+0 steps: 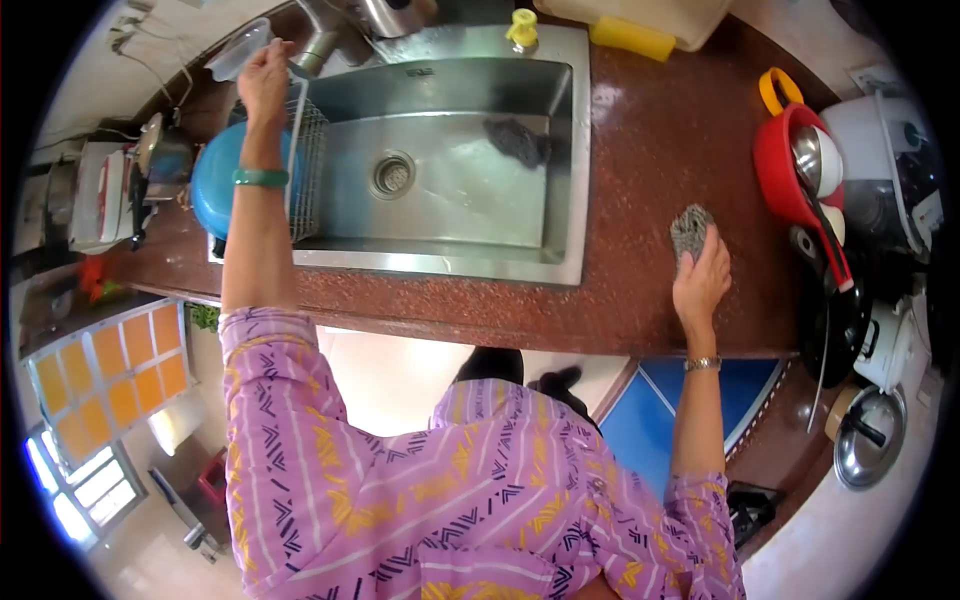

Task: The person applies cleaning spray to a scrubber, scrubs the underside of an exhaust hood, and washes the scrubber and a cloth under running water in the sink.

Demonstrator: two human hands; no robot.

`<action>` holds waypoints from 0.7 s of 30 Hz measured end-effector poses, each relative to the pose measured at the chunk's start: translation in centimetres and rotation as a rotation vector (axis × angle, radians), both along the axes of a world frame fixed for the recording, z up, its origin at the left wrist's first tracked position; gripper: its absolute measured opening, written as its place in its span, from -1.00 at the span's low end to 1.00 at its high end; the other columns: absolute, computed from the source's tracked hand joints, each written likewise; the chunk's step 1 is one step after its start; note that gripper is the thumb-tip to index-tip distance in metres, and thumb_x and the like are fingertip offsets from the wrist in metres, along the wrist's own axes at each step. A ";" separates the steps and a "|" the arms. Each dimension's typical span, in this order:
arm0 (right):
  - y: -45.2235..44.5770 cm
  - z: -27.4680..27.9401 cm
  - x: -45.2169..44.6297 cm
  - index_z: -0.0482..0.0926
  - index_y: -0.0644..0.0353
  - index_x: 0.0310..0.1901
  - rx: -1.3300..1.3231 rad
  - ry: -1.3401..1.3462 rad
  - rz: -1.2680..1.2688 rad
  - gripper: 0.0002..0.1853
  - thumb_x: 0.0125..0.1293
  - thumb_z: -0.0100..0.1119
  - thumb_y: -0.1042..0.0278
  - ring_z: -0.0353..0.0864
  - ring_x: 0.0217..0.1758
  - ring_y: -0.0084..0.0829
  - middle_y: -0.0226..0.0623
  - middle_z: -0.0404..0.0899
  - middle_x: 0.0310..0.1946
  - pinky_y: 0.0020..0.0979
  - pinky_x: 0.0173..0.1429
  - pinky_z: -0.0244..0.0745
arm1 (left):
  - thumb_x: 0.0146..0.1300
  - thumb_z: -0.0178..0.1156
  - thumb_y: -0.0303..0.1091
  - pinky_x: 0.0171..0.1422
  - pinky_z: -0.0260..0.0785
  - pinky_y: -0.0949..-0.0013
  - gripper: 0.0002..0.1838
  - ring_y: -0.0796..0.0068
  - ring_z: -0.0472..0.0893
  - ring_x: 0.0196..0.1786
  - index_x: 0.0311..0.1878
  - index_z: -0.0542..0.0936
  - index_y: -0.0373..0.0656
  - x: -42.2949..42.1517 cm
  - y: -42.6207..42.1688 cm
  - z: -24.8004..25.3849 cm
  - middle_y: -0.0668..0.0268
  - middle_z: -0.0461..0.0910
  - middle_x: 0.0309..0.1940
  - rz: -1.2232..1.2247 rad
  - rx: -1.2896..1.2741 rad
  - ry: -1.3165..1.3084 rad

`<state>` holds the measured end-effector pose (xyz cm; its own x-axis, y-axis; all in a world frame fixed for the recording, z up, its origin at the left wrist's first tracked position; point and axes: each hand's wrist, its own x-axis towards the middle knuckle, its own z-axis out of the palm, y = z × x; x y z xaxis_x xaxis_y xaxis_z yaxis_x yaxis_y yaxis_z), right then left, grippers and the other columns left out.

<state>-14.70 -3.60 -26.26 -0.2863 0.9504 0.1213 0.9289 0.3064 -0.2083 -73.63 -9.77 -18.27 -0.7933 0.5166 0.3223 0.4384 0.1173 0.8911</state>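
My right hand is closed on a crumpled grey cleaning cloth, pressed against the red-brown countertop to the right of the sink. My left hand reaches to the back left corner of the sink, its fingers closed. What they grip, if anything, is hidden. Beside that hand are a clear plastic container and the faucet. Below my left wrist, a blue basin stands by a wire rack. A dark wet-looking cloth lies in the steel sink.
A yellow soap pump stands on the sink's back rim. At the right are a red colander with bowls, a black pan, a white pot and a lid. Pots and appliances crowd the far left.
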 end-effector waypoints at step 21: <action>0.6 4.3 -27.5 0.48 0.29 -0.36 -0.176 0.935 0.543 -0.59 -0.05 0.32 0.09 0.47 -0.30 -0.15 -0.10 0.47 -0.40 -0.27 -0.19 0.39 | 0.17 -0.17 0.31 0.20 0.21 0.04 -0.30 0.19 0.38 0.10 0.05 0.39 -0.16 22.9 0.7 -5.3 0.16 0.42 -0.01 -0.341 0.172 -1.547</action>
<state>-42.24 -3.01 -21.99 -0.5378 0.7506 0.3838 0.1315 0.5244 -0.8413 -50.72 -9.06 -23.54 -0.2562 0.7749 -0.5779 -0.8783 0.0630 0.4739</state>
